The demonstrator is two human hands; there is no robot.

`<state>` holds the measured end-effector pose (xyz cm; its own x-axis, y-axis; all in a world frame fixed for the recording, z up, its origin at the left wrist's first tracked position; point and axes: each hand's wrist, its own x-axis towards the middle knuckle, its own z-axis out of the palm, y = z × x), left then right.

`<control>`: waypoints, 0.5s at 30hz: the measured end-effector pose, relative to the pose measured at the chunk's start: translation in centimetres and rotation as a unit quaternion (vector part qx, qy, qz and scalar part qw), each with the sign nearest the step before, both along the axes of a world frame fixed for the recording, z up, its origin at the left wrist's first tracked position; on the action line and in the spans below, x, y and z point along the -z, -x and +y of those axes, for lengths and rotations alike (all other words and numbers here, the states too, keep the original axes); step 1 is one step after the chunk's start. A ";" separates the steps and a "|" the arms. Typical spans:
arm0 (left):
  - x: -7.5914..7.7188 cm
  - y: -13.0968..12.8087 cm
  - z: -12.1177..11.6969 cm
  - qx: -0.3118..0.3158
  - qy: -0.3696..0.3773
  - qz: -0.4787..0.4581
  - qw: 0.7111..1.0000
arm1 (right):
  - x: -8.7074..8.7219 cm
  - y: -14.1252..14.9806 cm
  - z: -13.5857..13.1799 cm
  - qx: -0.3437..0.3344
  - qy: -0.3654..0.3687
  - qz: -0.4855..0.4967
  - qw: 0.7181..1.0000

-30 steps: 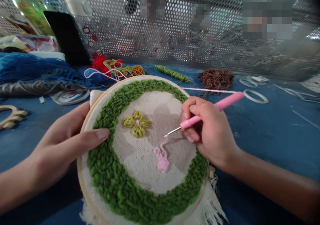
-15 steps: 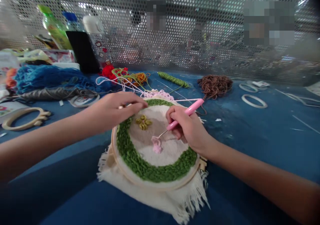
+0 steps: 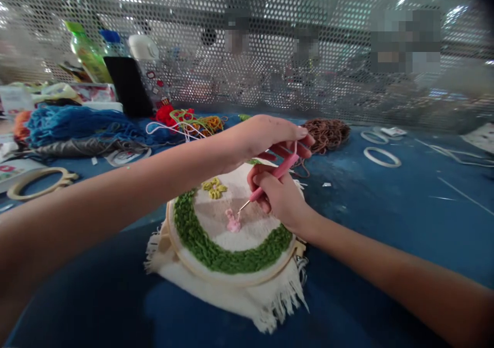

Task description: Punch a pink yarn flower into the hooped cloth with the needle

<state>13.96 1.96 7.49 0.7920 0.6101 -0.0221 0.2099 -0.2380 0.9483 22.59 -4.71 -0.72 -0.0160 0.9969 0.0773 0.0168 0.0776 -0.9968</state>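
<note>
Right hand (image 3: 276, 191) is holding the pen (image 3: 286, 166) at a seemingly partial pink motif (image 3: 233, 224), left hand (image 3: 272, 132) hovering above (grip unclear), while border (image 3: 231, 262) and flower (image 3: 214, 188) are looking finished amid bare cloth (image 3: 210, 216).

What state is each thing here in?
Punch needle, in right hand, tip by pink stitches
Left hand, by the punch needle, grip unclear
Embroidery hoop, cloth stretched across
Wooden hoop, without cloth
Phone, upright, dark
Green-capped bottle, closed
Brown yarn, loosely heaped
Blue yarn, bunched
</note>
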 end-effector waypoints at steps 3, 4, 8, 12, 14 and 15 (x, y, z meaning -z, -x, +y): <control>-0.2 2.0 0.6 -0.003 -0.123 0.131 0.984 | 0.0 0.0 0.1 0.002 0.016 -0.006 1.000; -0.1 3.2 0.8 -0.016 -0.205 0.198 0.958 | 0.1 -0.1 0.1 0.001 0.022 -0.010 1.000; 1.4 10.0 0.8 -0.108 -0.365 0.329 0.864 | 0.2 -0.2 0.1 -0.015 0.014 -0.032 0.999; 3.2 14.8 -0.2 -0.164 -0.337 0.488 0.788 | 0.1 -0.1 0.2 -0.019 0.009 -0.035 0.999; 3.9 15.5 -0.9 -0.193 -0.219 0.479 0.828 | 0.1 -0.1 0.3 -0.023 0.015 -0.034 0.999; 4.1 15.6 -1.2 -0.195 -0.150 0.446 0.860 | 0.0 -0.1 0.3 -0.023 0.018 -0.034 0.999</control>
<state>-1.61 0.72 3.39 0.2745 0.9103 -0.3099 0.9423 -0.1904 0.2755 22.70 -4.42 -0.76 -0.0665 0.9970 0.0395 0.0822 0.0450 -0.9956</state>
